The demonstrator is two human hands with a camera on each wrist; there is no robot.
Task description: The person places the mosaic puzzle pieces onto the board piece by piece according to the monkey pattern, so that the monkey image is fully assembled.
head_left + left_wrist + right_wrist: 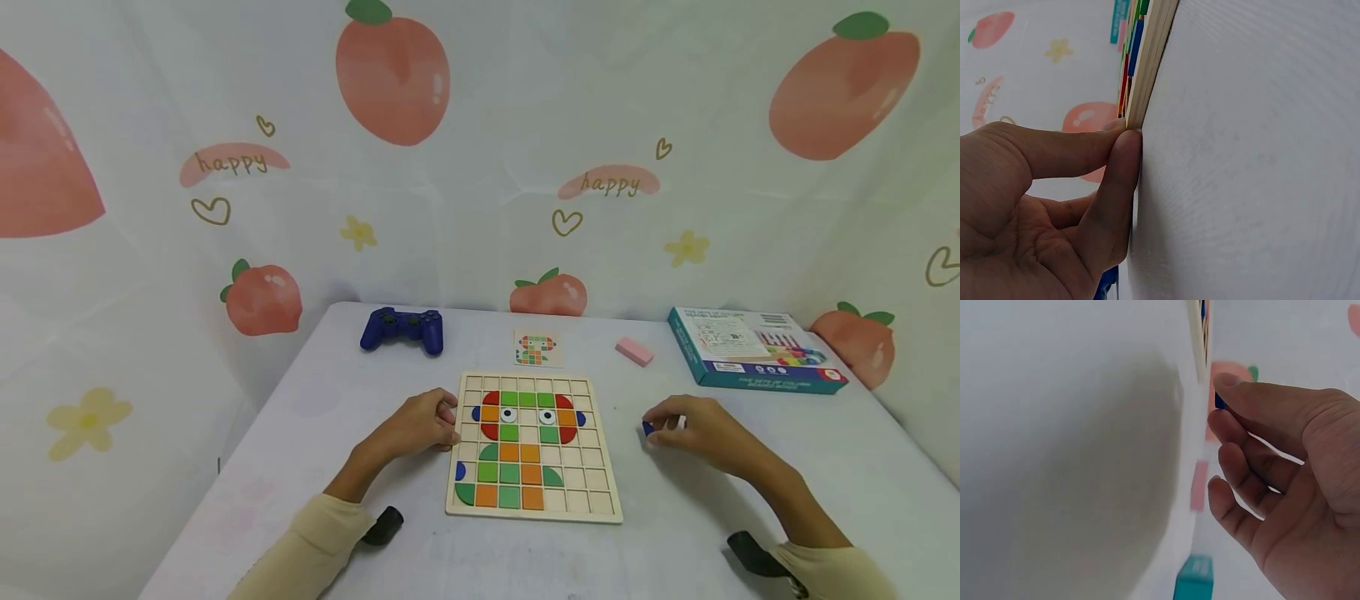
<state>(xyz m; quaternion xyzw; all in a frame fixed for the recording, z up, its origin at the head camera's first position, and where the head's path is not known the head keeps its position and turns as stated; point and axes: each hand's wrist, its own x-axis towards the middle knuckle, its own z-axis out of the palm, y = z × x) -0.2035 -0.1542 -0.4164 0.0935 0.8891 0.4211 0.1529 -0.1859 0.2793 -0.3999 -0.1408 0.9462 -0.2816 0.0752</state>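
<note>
A square wooden grid board [578,501] lies flat in the middle of the table in the head view. Red, green, orange and blue tiles plus two eye tiles form a figure on it. At the board's left side is my left hand [420,423]; its thumb and finger pinch the edge, as the left wrist view shows. To the right of the board, above the tabletop, my right hand [697,427] pinches a small dark blue tile [1219,401] between thumb and index finger. The fingers hide most of that tile, so its full shape cannot be made out.
Behind the board lies a small pattern card [537,349] with a similar figure. A blue game controller [402,329] sits at back left. Toward the back right are a pink block [634,351] and a teal-edged game box [757,348]. A fruit-print cloth [480,208] hangs behind the table.
</note>
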